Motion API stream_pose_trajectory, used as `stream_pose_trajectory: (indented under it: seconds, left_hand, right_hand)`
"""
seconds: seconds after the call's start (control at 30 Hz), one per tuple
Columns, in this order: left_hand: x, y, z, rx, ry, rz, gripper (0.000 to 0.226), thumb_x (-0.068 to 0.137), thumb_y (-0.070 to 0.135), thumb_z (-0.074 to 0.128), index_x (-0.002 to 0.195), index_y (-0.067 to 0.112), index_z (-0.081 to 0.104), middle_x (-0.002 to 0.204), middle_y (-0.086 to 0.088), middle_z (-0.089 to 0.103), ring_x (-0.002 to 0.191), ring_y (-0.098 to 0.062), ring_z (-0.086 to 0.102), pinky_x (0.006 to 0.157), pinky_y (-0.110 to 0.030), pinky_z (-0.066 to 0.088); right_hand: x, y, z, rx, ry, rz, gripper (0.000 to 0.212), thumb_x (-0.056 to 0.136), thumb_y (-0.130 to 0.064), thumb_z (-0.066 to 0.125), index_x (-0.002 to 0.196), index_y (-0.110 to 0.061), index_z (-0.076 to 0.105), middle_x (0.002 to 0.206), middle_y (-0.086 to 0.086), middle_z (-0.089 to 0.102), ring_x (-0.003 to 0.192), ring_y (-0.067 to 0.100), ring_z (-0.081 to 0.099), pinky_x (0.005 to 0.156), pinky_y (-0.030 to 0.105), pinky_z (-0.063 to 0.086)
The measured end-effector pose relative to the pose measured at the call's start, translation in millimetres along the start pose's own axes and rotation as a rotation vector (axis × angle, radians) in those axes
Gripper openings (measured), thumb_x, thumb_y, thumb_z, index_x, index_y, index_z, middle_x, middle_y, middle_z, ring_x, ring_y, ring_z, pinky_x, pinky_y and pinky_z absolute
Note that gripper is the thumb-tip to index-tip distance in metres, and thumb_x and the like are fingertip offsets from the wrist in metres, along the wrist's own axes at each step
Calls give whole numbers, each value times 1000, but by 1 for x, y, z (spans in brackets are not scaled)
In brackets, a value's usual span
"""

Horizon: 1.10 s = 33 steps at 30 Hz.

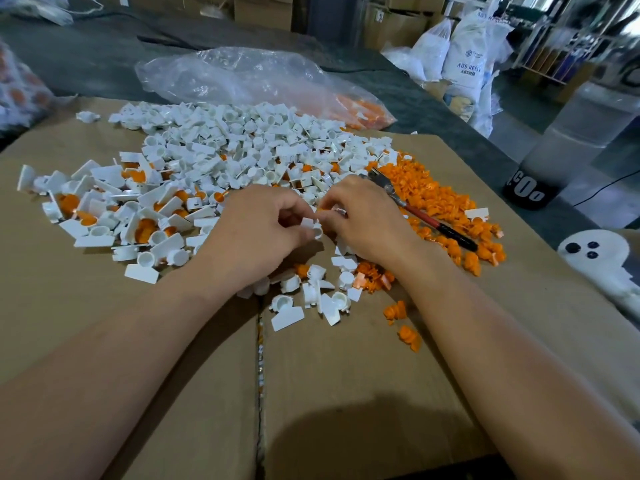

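Left hand [263, 226] grip clenched round white part [311, 226], frame centre, above bench [346, 375]. Right hand [367, 220] grip pinches orange insert [321, 210], touching white part.

Free cardboard [346, 375] behind both wrists
White parts [242, 143] crowd ahead of the left hand [263, 230]; a hammer [426, 220] lies just right of the right hand [363, 216].
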State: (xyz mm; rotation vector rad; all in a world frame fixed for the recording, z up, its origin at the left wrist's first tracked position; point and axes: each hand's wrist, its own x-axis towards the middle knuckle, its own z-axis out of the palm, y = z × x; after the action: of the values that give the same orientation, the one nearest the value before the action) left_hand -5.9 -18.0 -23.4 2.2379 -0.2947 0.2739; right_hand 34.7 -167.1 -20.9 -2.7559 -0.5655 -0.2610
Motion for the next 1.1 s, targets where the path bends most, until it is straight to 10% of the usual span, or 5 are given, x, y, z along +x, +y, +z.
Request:
stream_pose_trajectory:
  seconds: [0.3,0.43,0.83,1.1]
  left_hand:
    - [3,4,-6,-498,58,-241,18,86,4,62,70,12,60,54,3,66,49,-9,65,44,-16,47]
    - [3,5,-6,-582,60,-280,16,89,3,57,73,8,57,62,-6,67,50,-15,67,43,-20,50]
    - [0,9,-4,-464,120,-159,27,78,-3,68,76,22,60,50,9,64,49,-5,65,47,-14,50]
    - [-1,7,-6,-477,151,-137,25,78,-2,68,74,23,64,52,8,66,50,-6,66,49,-13,49]
  right_hand:
    - [-19,-16,-22,657,217,50,16,75,-11,74,78,-23,63,72,-7,61,68,12,62,66,23,55]
    - [-21,-21,-20,668,223,50,18,81,-3,67,96,-14,68,77,-10,62,75,11,65,74,23,55]
    - [-23,-28,-14,536,320,-5,23,75,-7,71,70,-24,58,62,-18,54,59,-3,55,56,11,47]
    - [-23,-25,-17,658,195,1,26,76,-4,72,72,-28,61,69,-9,64,66,8,66,68,27,57]
